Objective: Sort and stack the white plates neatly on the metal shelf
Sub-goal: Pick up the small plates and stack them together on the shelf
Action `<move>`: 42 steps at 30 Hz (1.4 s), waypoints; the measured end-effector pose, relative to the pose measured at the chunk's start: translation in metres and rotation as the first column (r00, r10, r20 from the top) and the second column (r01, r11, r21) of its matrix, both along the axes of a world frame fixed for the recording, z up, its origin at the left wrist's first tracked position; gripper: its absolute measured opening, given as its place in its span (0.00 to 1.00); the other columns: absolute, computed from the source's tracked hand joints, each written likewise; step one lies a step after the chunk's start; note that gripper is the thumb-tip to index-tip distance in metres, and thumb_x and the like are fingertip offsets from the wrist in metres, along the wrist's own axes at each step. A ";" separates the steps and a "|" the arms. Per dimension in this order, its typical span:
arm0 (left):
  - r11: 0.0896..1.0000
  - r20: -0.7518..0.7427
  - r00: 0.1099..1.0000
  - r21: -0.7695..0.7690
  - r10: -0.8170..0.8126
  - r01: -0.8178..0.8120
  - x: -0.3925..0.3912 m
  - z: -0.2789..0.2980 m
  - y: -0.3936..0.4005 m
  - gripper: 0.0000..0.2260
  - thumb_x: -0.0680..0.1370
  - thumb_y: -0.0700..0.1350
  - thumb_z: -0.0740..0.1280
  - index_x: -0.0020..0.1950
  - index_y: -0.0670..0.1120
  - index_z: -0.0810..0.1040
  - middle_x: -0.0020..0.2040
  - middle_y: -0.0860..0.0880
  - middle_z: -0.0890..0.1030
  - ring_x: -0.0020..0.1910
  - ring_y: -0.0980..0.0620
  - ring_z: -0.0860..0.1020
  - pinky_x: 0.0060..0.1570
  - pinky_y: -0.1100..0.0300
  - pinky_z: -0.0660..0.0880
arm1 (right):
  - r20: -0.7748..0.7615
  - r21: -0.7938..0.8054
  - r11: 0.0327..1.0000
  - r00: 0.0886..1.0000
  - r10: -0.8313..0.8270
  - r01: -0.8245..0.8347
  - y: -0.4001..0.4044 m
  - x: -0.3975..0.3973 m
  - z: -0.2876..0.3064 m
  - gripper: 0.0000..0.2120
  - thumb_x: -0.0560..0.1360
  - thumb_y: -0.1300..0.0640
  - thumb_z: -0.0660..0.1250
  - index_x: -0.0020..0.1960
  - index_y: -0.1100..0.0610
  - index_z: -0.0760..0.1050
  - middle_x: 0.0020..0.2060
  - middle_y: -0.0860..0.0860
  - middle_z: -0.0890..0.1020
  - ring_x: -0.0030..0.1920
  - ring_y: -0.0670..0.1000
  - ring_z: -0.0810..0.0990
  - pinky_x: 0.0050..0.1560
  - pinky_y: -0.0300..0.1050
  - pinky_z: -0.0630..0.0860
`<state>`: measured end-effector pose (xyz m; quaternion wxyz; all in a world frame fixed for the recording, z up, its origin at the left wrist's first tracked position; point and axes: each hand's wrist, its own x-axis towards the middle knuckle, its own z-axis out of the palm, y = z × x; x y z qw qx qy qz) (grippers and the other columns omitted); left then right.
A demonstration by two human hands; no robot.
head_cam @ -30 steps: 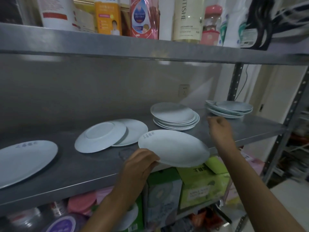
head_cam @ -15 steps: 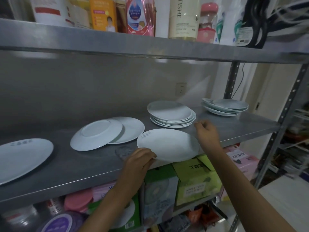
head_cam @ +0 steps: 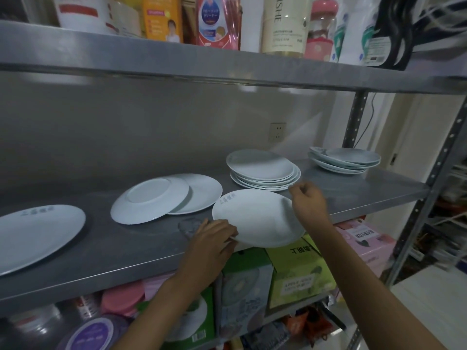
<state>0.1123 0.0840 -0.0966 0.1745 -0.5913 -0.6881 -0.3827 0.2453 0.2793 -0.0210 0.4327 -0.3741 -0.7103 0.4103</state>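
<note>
Your view is dim and cool-toned, with the brightest light at the right of the frame and soft glare patches along the upper metal shelf [head_cam: 227, 69], while wide-angle distortion bows the shelf edges and the lower corners and the bottles at the top go soft and blurred.

I'm looking into a household storeroom or pantry. A metal rack [head_cam: 227, 72] carries bottles of cleaning liquid [head_cam: 284, 24] up top, loose plates [head_cam: 262, 170] in the middle, and boxed goods [head_cam: 298, 276] below.
</note>
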 end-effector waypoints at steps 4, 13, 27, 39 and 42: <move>0.998 -0.037 0.999 -0.045 0.036 -0.038 -0.006 -0.003 -0.001 0.18 0.70 0.42 0.74 0.59 0.47 0.78 0.59 0.51 0.79 0.62 0.51 0.74 0.64 0.54 0.67 | -0.004 0.023 0.999 1.000 0.022 -0.022 -0.006 -0.002 0.004 0.07 0.76 0.54 0.61 0.45 0.58 0.73 0.37 0.50 0.77 0.38 0.47 0.73 0.36 0.41 0.67; 0.997 0.017 1.000 -0.076 0.005 -0.003 -0.017 0.019 -0.021 0.30 0.69 0.37 0.65 0.72 0.50 0.67 0.72 0.54 0.67 0.72 0.65 0.55 0.70 0.69 0.51 | -0.002 0.106 0.991 0.997 0.083 -0.082 -0.028 -0.030 0.010 0.08 0.76 0.54 0.63 0.53 0.55 0.74 0.50 0.52 0.79 0.50 0.52 0.76 0.55 0.47 0.71; 0.942 0.021 0.945 0.065 0.328 -0.328 -0.069 0.048 -0.098 0.23 0.76 0.46 0.69 0.69 0.46 0.70 0.70 0.49 0.71 0.72 0.52 0.65 0.71 0.47 0.62 | 0.054 0.143 0.921 0.932 0.357 -0.361 -0.104 -0.134 0.021 0.08 0.75 0.55 0.65 0.53 0.54 0.75 0.45 0.49 0.79 0.46 0.48 0.77 0.46 0.40 0.69; 0.873 0.074 0.872 0.022 0.484 -0.487 -0.090 0.047 -0.153 0.22 0.77 0.54 0.65 0.69 0.47 0.70 0.70 0.50 0.70 0.73 0.50 0.61 0.71 0.47 0.61 | 0.047 -0.491 0.796 0.902 0.429 -0.353 -0.113 -0.205 0.022 0.12 0.76 0.62 0.63 0.58 0.64 0.69 0.33 0.58 0.73 0.24 0.51 0.73 0.20 0.33 0.61; 0.867 0.077 0.866 0.037 0.494 -0.497 -0.093 0.051 -0.159 0.22 0.78 0.55 0.64 0.69 0.47 0.70 0.70 0.50 0.71 0.74 0.50 0.61 0.71 0.50 0.60 | 0.003 -0.629 0.686 0.881 0.474 -0.367 -0.106 -0.209 0.021 0.07 0.77 0.63 0.62 0.55 0.61 0.68 0.38 0.57 0.72 0.17 0.50 0.74 0.18 0.29 0.60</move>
